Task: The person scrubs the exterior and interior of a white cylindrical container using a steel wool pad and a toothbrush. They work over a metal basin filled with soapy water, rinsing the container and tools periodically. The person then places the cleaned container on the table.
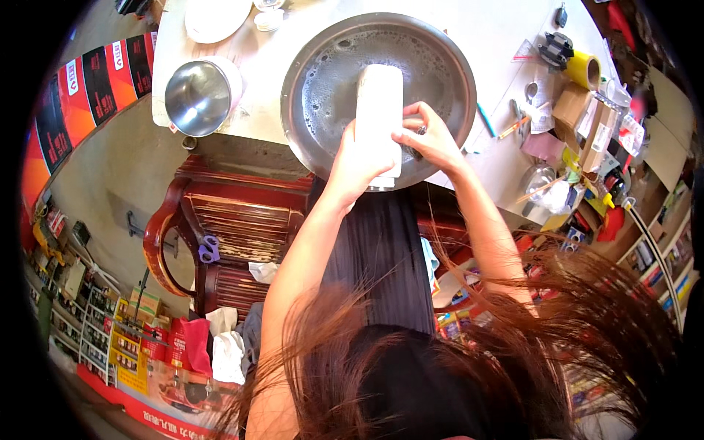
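Over a wide metal basin [455,77] with foamy water, I hold a long white object [379,95] with a rounded far end; its exact kind does not show. My left hand [353,165] is closed around its near part from the left. At its right edge, my right hand [433,139] has its fingers bent, with the thumb touching the white surface. Something small and dark shows between those fingers, too hidden to name. The basin's near rim passes below both hands.
A shiny metal bowl [196,94] stands left of the basin, near a white plate [217,18]. On the right are a blue pen [486,120], a roll of yellow tape [583,70] and a cardboard box [572,106]. A wooden chair [242,213] stands by the table's near edge.
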A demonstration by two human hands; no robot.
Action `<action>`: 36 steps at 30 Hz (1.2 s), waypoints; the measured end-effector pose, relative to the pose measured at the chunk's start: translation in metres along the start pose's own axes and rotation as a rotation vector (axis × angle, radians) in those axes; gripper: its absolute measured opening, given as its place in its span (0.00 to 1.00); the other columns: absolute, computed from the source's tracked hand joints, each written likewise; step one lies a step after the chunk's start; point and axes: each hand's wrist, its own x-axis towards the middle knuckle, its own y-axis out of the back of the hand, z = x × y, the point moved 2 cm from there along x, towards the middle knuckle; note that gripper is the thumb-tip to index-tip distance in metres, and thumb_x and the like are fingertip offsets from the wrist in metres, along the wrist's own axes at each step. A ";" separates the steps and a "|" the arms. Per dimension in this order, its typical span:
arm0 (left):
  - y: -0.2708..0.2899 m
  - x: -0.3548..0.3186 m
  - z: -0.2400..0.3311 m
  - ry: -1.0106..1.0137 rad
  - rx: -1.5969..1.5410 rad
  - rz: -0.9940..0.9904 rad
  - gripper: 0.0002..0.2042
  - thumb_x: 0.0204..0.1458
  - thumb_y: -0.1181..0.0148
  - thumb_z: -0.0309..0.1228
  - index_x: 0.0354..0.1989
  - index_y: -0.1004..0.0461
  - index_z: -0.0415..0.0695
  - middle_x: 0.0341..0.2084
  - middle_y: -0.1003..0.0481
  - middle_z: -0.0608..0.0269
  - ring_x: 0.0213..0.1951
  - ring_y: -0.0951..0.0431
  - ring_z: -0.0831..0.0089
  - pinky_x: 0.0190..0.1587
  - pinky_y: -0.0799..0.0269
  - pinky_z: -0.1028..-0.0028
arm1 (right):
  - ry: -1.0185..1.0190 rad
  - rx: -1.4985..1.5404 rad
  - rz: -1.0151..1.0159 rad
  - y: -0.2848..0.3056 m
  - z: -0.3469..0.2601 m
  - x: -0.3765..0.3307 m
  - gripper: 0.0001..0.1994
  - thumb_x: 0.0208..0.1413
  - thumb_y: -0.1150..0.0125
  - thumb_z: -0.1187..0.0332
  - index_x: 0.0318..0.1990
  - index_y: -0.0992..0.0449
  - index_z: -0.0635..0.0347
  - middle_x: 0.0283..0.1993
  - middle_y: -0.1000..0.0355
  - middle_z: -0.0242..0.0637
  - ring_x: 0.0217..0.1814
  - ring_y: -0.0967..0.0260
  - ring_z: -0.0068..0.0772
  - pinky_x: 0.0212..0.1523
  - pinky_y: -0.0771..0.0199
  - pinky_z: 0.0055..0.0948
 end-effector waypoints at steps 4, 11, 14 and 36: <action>0.009 0.006 -0.004 -0.117 0.120 0.037 0.38 0.39 0.31 0.25 0.63 0.41 0.37 0.51 0.31 0.58 0.53 0.28 0.70 0.54 0.28 0.71 | -0.145 -0.082 0.369 0.000 0.020 0.021 0.37 0.56 0.37 0.45 0.56 0.34 0.76 0.52 0.26 0.58 0.55 0.26 0.46 0.58 0.30 0.38; 0.010 0.005 -0.008 -0.058 0.134 0.049 0.39 0.39 0.30 0.26 0.63 0.41 0.37 0.52 0.31 0.57 0.54 0.28 0.68 0.56 0.29 0.70 | -0.027 -0.221 0.395 -0.013 0.057 0.044 0.19 0.57 0.36 0.61 0.45 0.23 0.72 0.40 0.21 0.50 0.44 0.23 0.50 0.48 0.27 0.39; 0.012 0.004 -0.009 -0.046 0.113 0.058 0.39 0.39 0.31 0.25 0.64 0.42 0.38 0.52 0.30 0.58 0.54 0.27 0.68 0.56 0.29 0.70 | 0.028 0.258 0.305 -0.013 0.028 0.022 0.11 0.63 0.38 0.61 0.38 0.23 0.60 0.31 0.30 0.22 0.33 0.37 0.15 0.34 0.35 0.21; -0.005 -0.015 0.013 -0.035 0.237 -0.040 0.42 0.38 0.32 0.26 0.65 0.47 0.34 0.52 0.30 0.52 0.53 0.27 0.66 0.54 0.27 0.67 | -0.123 0.018 -0.296 0.000 -0.033 -0.001 0.35 0.48 0.25 0.57 0.58 0.31 0.72 0.52 0.26 0.43 0.53 0.28 0.29 0.56 0.30 0.29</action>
